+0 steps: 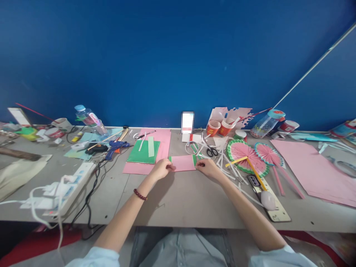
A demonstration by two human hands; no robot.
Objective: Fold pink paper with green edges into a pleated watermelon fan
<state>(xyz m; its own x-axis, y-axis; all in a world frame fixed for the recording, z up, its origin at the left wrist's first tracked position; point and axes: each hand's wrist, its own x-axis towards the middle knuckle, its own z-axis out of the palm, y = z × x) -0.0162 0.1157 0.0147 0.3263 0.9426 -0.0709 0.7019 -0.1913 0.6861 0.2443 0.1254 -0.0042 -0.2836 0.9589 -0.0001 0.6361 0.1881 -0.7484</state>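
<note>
A small pink paper piece with green edges (183,162) lies flat on the grey table (180,200) in front of me. My left hand (161,169) pinches its left end, fingers closed on the paper. Its right end is pinched by my right hand (207,168), near the green strip. A red bead bracelet (139,195) circles my left wrist.
Pink and green sheets (144,152) lie behind the left hand. Scissors (211,151), white paper strips and two watermelon paper fans (246,155) sit to the right, with a ruler and phone (264,193). A glue gun (115,146), power strip (69,185) and cables fill the left. Paper cups (219,128) stand at the back.
</note>
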